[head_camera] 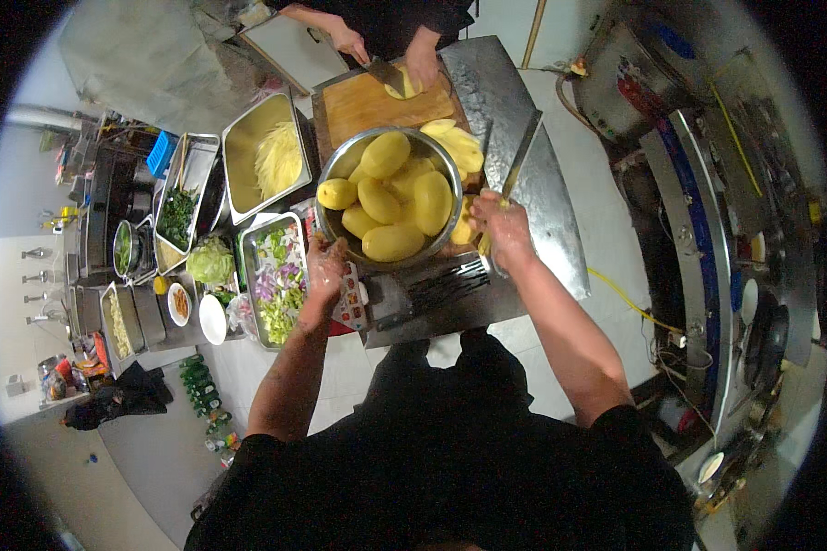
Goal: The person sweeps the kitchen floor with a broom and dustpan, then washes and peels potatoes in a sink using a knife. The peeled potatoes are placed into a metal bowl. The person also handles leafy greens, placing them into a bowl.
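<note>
A steel bowl (325,162) before me holds several peeled potatoes (380,200). My left hand (327,265) grips its near left rim. On the bowl's right, my right hand (502,224) is closed around a long, narrow knife-like tool (524,148). The tool's blade points away from me over the steel table; its lower end is partly hidden by the hand. Potato pieces (463,222) lie between that hand and the bowl. More cut potato slices (455,146) are heaped behind the bowl's right rim, beside a wooden cutting board (358,110).
Across the table, a co-worker's hands (422,60) cut potato with a cleaver (386,72). Leftward stand a pan of shredded potato (279,162), a tray of chopped vegetables (276,289) and a lettuce head (210,260). A yellow hose (624,297) crosses the floor rightward.
</note>
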`<act>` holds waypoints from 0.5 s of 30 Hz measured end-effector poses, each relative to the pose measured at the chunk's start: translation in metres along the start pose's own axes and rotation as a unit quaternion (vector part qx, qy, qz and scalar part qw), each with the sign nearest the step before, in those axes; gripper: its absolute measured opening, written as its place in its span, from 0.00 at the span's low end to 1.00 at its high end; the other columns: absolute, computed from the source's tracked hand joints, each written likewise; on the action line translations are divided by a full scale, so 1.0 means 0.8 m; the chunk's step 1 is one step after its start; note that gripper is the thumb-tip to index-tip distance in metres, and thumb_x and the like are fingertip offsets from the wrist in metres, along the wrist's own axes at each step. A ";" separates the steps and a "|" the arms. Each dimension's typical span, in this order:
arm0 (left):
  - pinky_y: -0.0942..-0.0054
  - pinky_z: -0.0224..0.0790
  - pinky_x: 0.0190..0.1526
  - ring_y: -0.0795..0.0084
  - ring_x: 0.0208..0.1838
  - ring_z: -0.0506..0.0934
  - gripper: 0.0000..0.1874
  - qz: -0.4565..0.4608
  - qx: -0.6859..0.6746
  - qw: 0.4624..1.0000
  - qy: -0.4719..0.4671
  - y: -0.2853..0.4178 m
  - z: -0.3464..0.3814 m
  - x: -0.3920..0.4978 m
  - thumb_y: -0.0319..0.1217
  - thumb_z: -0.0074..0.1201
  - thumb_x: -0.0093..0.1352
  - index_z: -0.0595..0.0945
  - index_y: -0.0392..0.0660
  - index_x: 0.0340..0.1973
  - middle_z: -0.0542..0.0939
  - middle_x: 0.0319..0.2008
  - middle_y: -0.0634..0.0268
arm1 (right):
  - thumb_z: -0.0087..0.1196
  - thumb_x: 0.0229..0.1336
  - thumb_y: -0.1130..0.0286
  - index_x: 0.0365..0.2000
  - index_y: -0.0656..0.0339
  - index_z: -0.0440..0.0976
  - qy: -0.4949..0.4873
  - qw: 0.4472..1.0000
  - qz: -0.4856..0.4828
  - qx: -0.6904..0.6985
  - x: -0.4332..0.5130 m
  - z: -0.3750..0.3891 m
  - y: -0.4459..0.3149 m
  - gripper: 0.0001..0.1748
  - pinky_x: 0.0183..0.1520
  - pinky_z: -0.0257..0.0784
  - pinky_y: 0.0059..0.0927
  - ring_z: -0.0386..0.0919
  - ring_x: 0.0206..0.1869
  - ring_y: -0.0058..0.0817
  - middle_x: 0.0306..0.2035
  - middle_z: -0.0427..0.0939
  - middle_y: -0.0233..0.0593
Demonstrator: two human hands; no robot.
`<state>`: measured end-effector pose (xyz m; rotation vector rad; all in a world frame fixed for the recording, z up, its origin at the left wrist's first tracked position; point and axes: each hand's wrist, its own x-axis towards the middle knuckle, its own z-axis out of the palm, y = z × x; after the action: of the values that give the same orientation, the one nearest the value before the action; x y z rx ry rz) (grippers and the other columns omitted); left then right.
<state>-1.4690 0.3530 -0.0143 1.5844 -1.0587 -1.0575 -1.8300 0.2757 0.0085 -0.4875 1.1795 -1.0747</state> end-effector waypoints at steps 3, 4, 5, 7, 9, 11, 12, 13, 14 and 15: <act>0.75 0.70 0.41 0.76 0.41 0.76 0.12 0.051 0.000 0.998 0.038 -0.016 -0.001 0.031 0.25 0.59 0.76 0.74 0.40 0.52 0.81 0.41 0.67 | 0.58 0.71 0.75 0.51 0.67 0.76 -0.060 0.995 0.033 0.067 0.063 0.007 0.013 0.12 0.45 0.84 0.38 0.84 0.42 0.35 0.42 0.83 0.42; 0.74 0.71 0.41 0.75 0.42 0.76 0.13 0.045 0.031 0.996 0.070 -0.024 -0.002 0.042 0.23 0.59 0.75 0.75 0.39 0.53 0.81 0.41 0.67 | 0.58 0.70 0.75 0.50 0.68 0.77 -0.054 0.992 0.058 0.096 0.075 0.010 0.017 0.11 0.46 0.85 0.40 0.84 0.43 0.37 0.42 0.84 0.43; 0.73 0.72 0.42 0.74 0.43 0.77 0.13 0.041 -0.014 0.997 0.066 -0.033 -0.004 0.052 0.22 0.59 0.74 0.76 0.39 0.53 0.81 0.42 0.66 | 0.57 0.70 0.76 0.50 0.68 0.77 -0.073 0.986 0.073 0.134 0.082 0.015 0.021 0.11 0.48 0.85 0.42 0.85 0.44 0.39 0.43 0.84 0.44; 0.72 0.74 0.44 0.72 0.45 0.78 0.14 0.025 -0.140 0.987 0.080 -0.053 0.003 0.076 0.20 0.58 0.74 0.77 0.37 0.55 0.82 0.43 0.66 | 0.55 0.71 0.76 0.50 0.68 0.77 -0.032 0.973 0.127 0.188 0.089 0.028 0.025 0.11 0.51 0.86 0.48 0.85 0.46 0.42 0.44 0.85 0.46; 0.66 0.74 0.45 0.67 0.43 0.80 0.17 0.029 0.033 0.994 0.096 -0.065 0.002 0.089 0.25 0.61 0.70 0.79 0.34 0.53 0.83 0.40 0.60 | 0.54 0.71 0.76 0.54 0.68 0.76 -0.030 0.965 0.156 0.209 0.085 0.038 0.024 0.14 0.56 0.85 0.55 0.85 0.52 0.47 0.50 0.84 0.50; 0.62 0.74 0.45 0.63 0.40 0.80 0.17 0.021 0.129 0.983 0.131 -0.064 0.002 0.098 0.29 0.63 0.67 0.80 0.33 0.49 0.83 0.37 0.56 | 0.52 0.71 0.76 0.58 0.67 0.75 -0.013 0.961 0.155 0.230 0.079 0.046 0.018 0.18 0.57 0.86 0.55 0.84 0.54 0.49 0.54 0.82 0.52; 0.59 0.74 0.45 0.61 0.39 0.80 0.17 0.027 0.140 0.978 0.154 -0.059 0.004 0.099 0.31 0.64 0.65 0.80 0.32 0.45 0.82 0.34 0.53 | 0.50 0.71 0.77 0.59 0.67 0.74 -0.014 0.959 0.161 0.234 0.076 0.049 0.013 0.18 0.57 0.86 0.57 0.84 0.54 0.51 0.55 0.82 0.53; 0.59 0.74 0.44 0.61 0.38 0.80 0.15 -0.012 0.193 0.966 0.170 -0.050 0.003 0.098 0.31 0.63 0.66 0.79 0.33 0.43 0.83 0.35 0.53 | 0.50 0.71 0.77 0.59 0.67 0.74 -0.012 0.956 0.170 0.241 0.072 0.051 0.008 0.19 0.57 0.85 0.57 0.84 0.54 0.51 0.55 0.81 0.53; 0.60 0.74 0.44 0.62 0.37 0.79 0.14 0.017 0.188 0.965 0.184 -0.039 0.006 0.092 0.31 0.63 0.67 0.79 0.34 0.41 0.82 0.35 0.53 | 0.50 0.72 0.77 0.60 0.67 0.74 -0.010 0.954 0.174 0.246 0.066 0.052 0.003 0.19 0.58 0.85 0.57 0.84 0.54 0.51 0.56 0.81 0.54; 0.60 0.73 0.43 0.63 0.37 0.78 0.13 0.053 0.185 0.961 0.199 -0.025 0.006 0.083 0.31 0.63 0.68 0.78 0.35 0.40 0.82 0.34 0.54 | 0.50 0.72 0.77 0.60 0.67 0.73 -0.015 0.950 0.178 0.254 0.061 0.053 -0.004 0.19 0.58 0.85 0.57 0.84 0.54 0.51 0.56 0.81 0.54</act>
<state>-1.4535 0.2924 -0.0453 1.9126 -1.0850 -0.4502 -1.7930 0.2235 0.0019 0.1103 0.8724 -0.9995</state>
